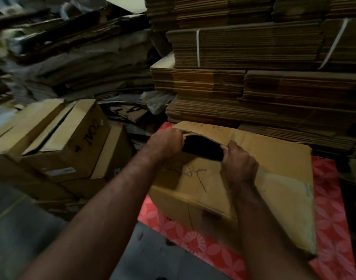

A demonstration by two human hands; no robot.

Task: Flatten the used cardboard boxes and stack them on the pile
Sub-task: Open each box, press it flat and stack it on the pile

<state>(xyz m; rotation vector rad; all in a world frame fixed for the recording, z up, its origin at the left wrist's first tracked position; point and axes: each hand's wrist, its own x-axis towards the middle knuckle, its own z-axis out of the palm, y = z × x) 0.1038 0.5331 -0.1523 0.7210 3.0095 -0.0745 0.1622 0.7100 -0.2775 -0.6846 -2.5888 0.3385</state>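
Observation:
A brown cardboard box (pixel 274 178) with black scribbles on top lies on a red flowered mat (pixel 330 219) in front of me. Its top seam gapes open in a dark slit (pixel 203 147). My left hand (pixel 165 141) grips the flap edge at the slit's left end, fingers curled inside. My right hand (pixel 240 162) grips the near flap at the slit's right end, fingers hooked into the gap. Behind the box rises a tall pile of flattened cardboard (pixel 264 87), partly tied with white straps.
Several taped brown boxes (pixel 72 142) stand to the left, one marked with black writing. A messy heap of crushed cardboard (pixel 72 57) fills the back left. Grey floor (pixel 21 229) shows at lower left. A crumpled plastic bag (pixel 157 102) lies between the piles.

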